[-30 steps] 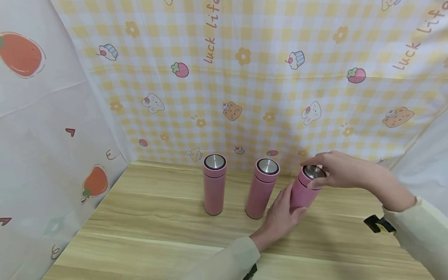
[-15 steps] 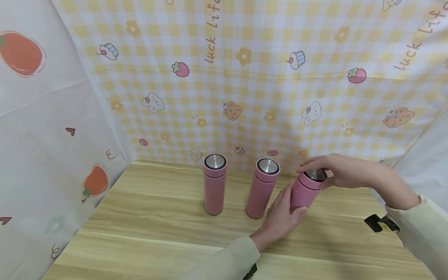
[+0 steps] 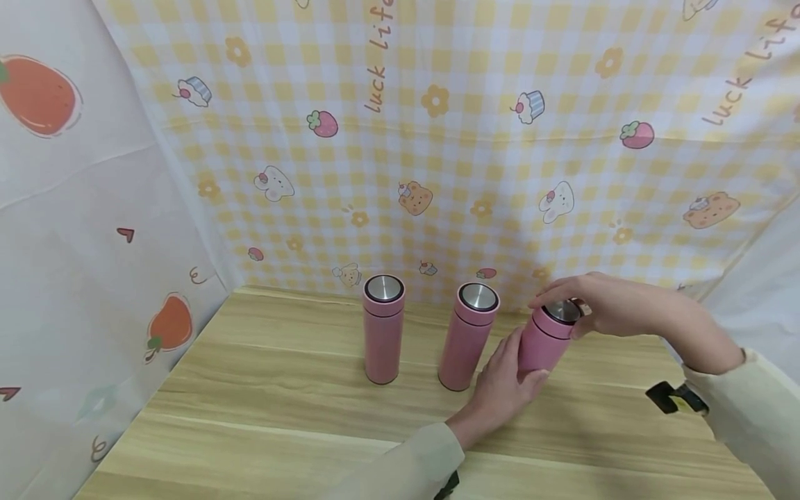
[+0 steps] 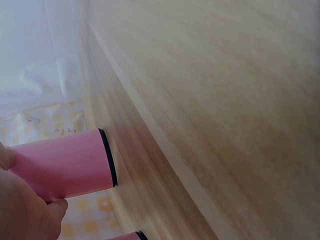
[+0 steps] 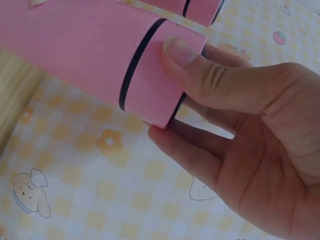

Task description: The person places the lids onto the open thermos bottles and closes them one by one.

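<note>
Three pink insulated bottles with steel-topped lids stand in a row on the wooden table. Around the body of the rightmost bottle (image 3: 542,347), my left hand (image 3: 502,380) keeps its grip from the left and front. My right hand (image 3: 615,303) comes from the right and holds that bottle's lid (image 5: 150,90), thumb on one side and fingers across from it. A black ring line separates lid from body. The left wrist view has the bottle's dark base (image 4: 108,159) at the tabletop. The middle bottle (image 3: 464,347) is just left of my left hand.
Farther left stands the third bottle (image 3: 382,344). A yellow checked cloth (image 3: 437,160) with cartoon prints hangs behind the wooden table (image 3: 269,403). White printed cloth (image 3: 94,229) covers the left side, and more white cloth (image 3: 762,278) hangs at the right.
My right hand has turned on the lid: its thumb has shifted from the front of the lid to the right side. My left hand and all three bottles stay in place.
</note>
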`<act>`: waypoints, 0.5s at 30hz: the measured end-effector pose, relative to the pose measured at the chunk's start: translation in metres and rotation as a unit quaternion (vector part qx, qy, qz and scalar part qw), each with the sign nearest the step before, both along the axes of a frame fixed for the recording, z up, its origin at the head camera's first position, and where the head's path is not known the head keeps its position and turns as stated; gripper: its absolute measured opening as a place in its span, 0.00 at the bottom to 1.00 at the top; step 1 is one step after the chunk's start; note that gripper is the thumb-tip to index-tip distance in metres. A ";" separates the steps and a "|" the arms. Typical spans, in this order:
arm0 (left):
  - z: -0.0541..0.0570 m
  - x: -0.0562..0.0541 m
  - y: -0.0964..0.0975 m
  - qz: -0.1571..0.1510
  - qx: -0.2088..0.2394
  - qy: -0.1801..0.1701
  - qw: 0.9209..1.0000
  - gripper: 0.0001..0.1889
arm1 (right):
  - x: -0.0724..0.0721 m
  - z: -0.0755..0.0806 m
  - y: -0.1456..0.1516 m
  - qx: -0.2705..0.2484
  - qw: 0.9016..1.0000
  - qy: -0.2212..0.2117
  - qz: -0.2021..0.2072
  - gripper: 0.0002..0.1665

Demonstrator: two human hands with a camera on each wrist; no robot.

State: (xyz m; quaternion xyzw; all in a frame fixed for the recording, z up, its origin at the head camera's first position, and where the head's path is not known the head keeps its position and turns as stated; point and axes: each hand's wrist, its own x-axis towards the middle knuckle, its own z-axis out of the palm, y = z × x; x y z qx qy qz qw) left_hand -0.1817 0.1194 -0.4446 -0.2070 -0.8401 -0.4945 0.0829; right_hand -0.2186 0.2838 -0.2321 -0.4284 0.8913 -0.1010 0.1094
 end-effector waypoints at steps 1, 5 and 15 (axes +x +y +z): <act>0.000 0.000 0.000 0.000 -0.001 0.001 1.000 0.39 | 0.000 0.000 0.000 0.000 1.000 0.002 0.001 0.38; 0.000 0.000 0.000 0.001 -0.002 0.006 1.000 0.38 | 0.000 0.000 0.000 -0.001 1.000 0.002 0.001 0.38; 0.001 -0.001 0.000 0.003 -0.005 0.019 1.000 0.38 | 0.001 0.000 0.000 -0.001 1.000 0.009 -0.003 0.39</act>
